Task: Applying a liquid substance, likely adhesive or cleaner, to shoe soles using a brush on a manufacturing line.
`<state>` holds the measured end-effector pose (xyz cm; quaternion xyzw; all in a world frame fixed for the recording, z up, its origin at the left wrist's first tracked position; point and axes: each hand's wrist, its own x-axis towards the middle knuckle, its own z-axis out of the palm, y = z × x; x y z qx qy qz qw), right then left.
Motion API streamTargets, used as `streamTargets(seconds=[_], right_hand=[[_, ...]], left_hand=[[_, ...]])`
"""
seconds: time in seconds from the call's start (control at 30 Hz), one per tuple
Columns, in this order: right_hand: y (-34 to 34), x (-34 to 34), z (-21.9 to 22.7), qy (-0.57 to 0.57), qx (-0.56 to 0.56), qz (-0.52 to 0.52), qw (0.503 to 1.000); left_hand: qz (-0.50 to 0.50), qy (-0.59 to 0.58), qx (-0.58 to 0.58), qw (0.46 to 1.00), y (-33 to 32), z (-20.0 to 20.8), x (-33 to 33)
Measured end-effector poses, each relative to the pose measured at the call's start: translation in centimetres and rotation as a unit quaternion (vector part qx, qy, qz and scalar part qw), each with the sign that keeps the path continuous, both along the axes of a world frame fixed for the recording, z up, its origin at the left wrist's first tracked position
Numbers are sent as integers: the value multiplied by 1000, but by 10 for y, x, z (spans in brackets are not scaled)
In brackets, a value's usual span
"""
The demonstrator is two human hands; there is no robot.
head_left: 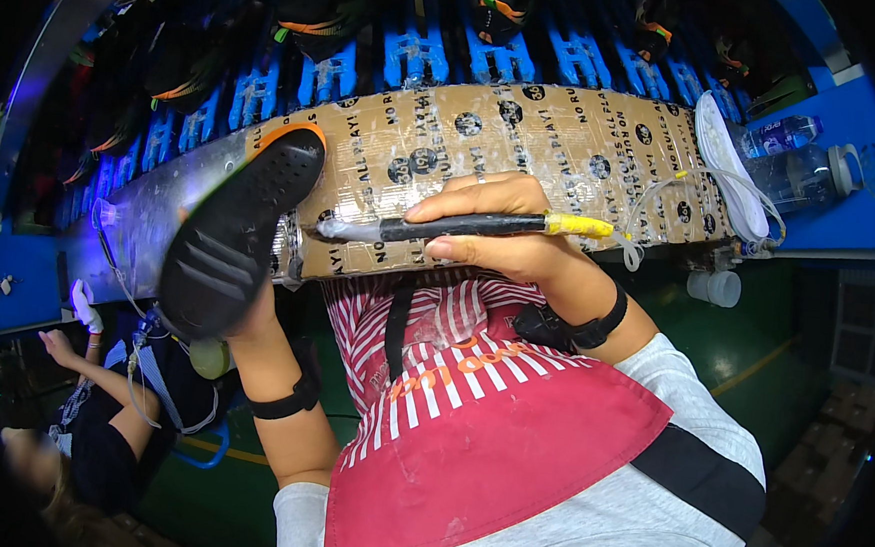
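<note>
My left hand [258, 315] holds a black shoe sole [234, 236] from below, tilted, with its orange-edged end pointing up and away. The sole covers most of this hand's fingers. In my right hand [501, 212] is a glue brush [460, 227] with a black handle and a yellow end, gripped between thumb and fingers. Its whitish, smeared bristle end points left and is just to the right of the sole; contact cannot be made out. From the yellow end a thin clear tube [631, 247] loops away to the right.
Printed brown cardboard [566, 141] covers the bench before me. Beyond it, blue racks [416, 52] carry dark shoe parts with orange edges. Plastic bottles [804, 176] and a white round pad [719, 170] are at right. A co-worker's arm [101, 373] shows at left.
</note>
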<state>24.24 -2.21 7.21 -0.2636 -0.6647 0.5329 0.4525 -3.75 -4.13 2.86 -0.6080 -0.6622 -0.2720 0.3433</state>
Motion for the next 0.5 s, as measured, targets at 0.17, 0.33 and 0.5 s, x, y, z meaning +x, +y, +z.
streamTargets(seconds=[0.17,0.33,0.5], right_hand=[[-4,1,-1,-16,-65,-55,996],[-4,-4,-4,8,-100,-100,990],[-5,-17,-7,13,-138,-112,984]], left_hand=[[-108,-66,-194,973,-27,-21,-6],[323,868,-27,376,-61,-42,4],[371,904,149,155,-83,-56,32]])
